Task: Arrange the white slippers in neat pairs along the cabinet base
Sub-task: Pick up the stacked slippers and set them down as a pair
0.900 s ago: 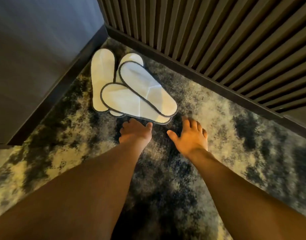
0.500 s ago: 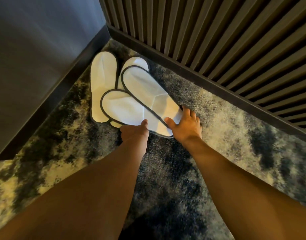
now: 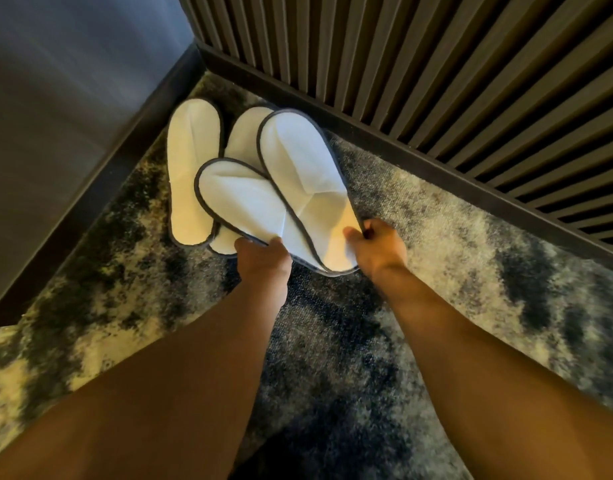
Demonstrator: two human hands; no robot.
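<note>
Several white slippers with dark piping lie in a heap in the corner of the carpet. The top slipper slants across the pile, and my right hand pinches its near right edge. Partly under it lies a second slipper, whose near edge my left hand grips. A third slipper lies flat beside the left wall. A fourth slipper is mostly hidden under the top two.
The slatted dark cabinet runs along the back right, with its dark base strip meeting the mottled blue-and-cream carpet. A smooth dark panel with a black skirting closes the left side.
Both hands moved forward from the bare carpet to the pile. Each has closed on the near edge of a slipper, and the top two slippers have shifted slightly.
</note>
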